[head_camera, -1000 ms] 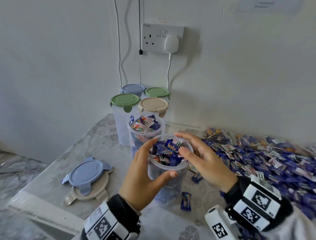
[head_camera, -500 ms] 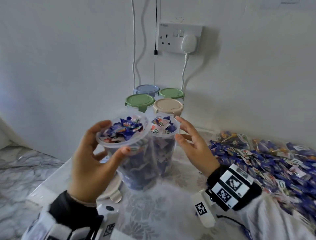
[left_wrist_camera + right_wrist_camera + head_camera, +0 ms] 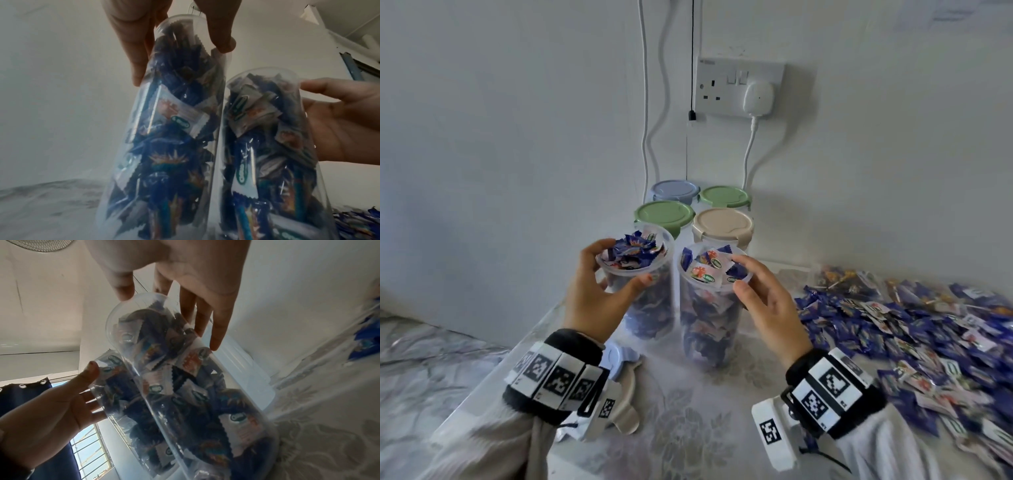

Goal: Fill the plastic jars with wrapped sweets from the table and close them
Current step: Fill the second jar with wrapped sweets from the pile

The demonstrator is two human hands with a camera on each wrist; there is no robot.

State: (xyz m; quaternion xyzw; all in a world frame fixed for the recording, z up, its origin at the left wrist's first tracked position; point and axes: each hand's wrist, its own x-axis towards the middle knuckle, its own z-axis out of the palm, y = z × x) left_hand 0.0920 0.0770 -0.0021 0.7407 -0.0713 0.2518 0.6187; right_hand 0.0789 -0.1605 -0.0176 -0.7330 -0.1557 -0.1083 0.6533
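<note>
— Can we read anything on the sweet wrappers [image 3: 180,120]?
— We see a green oval logo with white letters, too blurred to spell out.
— And the wristbands [image 3: 832,387]?
— We find only black-and-white square marker patterns there, no letters. The wall socket's [image 3: 739,85] small print is illegible too.

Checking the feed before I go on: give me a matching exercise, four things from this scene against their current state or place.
Things:
1. left hand
2. right hand
3. beige-lidded jar
4. blue lid

States:
A. closed, standing behind the two open jars
B. lying loose on the table
C. grips the left open jar near its rim
D. fingers straight at the right open jar, no grip

Pairs: 1-C, 2-D, 3-A, 4-B
</note>
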